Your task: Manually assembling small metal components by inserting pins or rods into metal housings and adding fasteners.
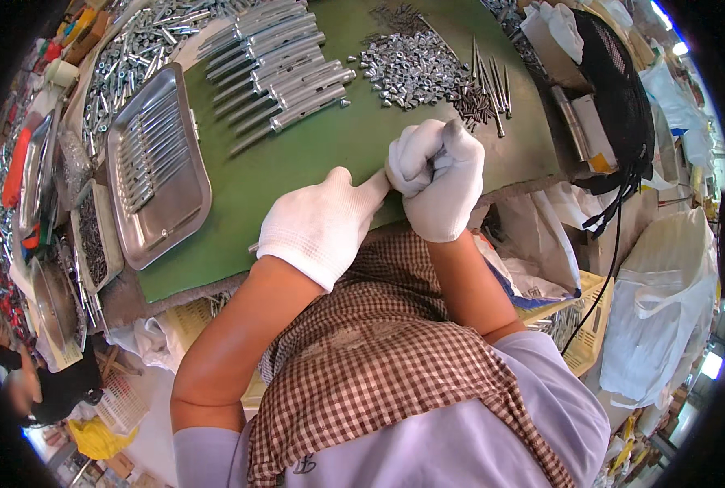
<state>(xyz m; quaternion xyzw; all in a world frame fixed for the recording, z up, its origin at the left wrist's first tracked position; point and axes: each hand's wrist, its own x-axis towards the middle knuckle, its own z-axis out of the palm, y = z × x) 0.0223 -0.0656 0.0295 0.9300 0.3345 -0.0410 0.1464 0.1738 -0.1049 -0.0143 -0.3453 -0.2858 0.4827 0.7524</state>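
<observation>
Both my hands wear white knit gloves, close together above the near edge of the green work mat [415, 150]. My left hand [318, 220] is closed palm down, its forefinger reaching to the right glove. The end of a thin metal rod [253, 247] pokes out by its wrist side; the rest is hidden under the hand. My right hand [440, 179] is curled tight, thumb and fingers pinched together, and what lies inside cannot be made out. Beyond them are a row of silver metal tubes with rods [285, 77] and a heap of small silver metal pieces [411, 69].
A steel tray [192, 207] holding slim metal rods stands at the left, beside a narrow bin of small parts [94, 236]. Dark screws [475, 104] and long rods [493, 77] lie far right. A black mesh bag [615, 89] hangs right, above a yellow crate [586, 325].
</observation>
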